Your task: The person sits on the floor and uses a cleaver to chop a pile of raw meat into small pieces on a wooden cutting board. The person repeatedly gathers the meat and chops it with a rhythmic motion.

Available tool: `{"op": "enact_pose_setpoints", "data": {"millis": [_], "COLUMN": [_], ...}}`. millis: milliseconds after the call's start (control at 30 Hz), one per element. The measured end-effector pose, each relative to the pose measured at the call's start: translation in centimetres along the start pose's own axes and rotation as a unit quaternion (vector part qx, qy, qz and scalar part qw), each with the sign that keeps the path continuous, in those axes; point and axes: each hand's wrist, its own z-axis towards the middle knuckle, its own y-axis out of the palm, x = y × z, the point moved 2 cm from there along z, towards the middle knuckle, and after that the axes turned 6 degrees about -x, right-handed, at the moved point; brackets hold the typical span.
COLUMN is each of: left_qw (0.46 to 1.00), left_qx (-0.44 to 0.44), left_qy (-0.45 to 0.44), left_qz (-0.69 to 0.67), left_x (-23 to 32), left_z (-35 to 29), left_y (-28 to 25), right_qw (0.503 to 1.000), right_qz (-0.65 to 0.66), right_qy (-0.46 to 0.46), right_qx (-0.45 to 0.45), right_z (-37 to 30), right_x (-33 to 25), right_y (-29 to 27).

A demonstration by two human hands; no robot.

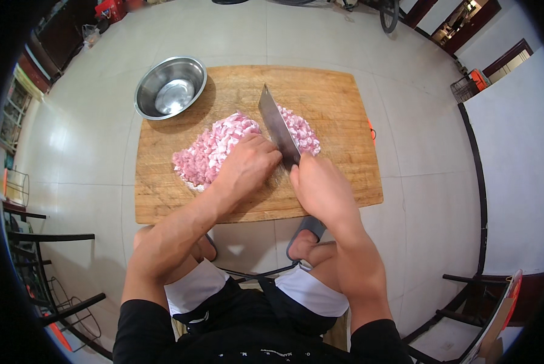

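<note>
A cleaver (277, 124) with a broad grey blade stands on edge on the wooden cutting board (338, 109), its tip pointing away from me. My right hand (320, 185) is closed round its handle, which the fingers hide. Left of the blade lies a large heap of pink and white diced meat (214, 148). At the near right edge of this heap, my left hand (252, 161) rests with fingers curled over the meat, knuckles close to the blade. A smaller heap of chopped meat (301, 130) lies against the blade's right side.
A steel bowl (175, 91) stands at the board's far left corner, with no food visible inside. My knees and slippered feet are below the near edge. Black metal racks (59, 238) stand at the left, and a white panel (514, 170) at the right.
</note>
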Motion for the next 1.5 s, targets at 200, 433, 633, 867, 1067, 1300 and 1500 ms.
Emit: {"op": "enact_pose_setpoints", "data": {"millis": [200,433,633,867,1067,1300,1500], "left_qw": [1.0,0.999,1.0,0.999,0.999,0.999,0.998], "left_qx": [-0.013,0.045,0.017,0.027,0.049,0.001,0.031], "left_qy": [0.012,-0.012,-0.015,-0.005,-0.008,-0.033,-0.032], "left_qz": [0.019,0.005,0.018,0.019,0.011,0.036,0.036], "left_x": [1.2,1.3,1.2,1.3,1.8,1.3,1.3], "left_z": [-0.9,-1.3,-1.2,-0.8,-0.8,-1.2,-1.0], "left_y": [-0.5,-0.4,-0.3,-0.3,-0.8,0.3,0.6], "right_qw": [0.963,0.963,0.993,0.997,0.999,0.999,0.997], "right_qz": [0.263,0.27,0.121,0.063,0.037,0.042,0.068], "right_qy": [0.051,0.018,-0.009,-0.016,-0.011,-0.012,-0.01], "right_qx": [-0.038,-0.008,0.004,-0.03,-0.022,-0.018,0.03], "right_z": [4.9,1.5,-3.2,-5.1,-4.9,-4.6,-5.1], "right_x": [3.5,3.8,2.9,2.2,1.7,1.5,1.6], "right_y": [0.4,-1.3,-1.0,-1.9,-1.3,-0.6,-1.3]}}
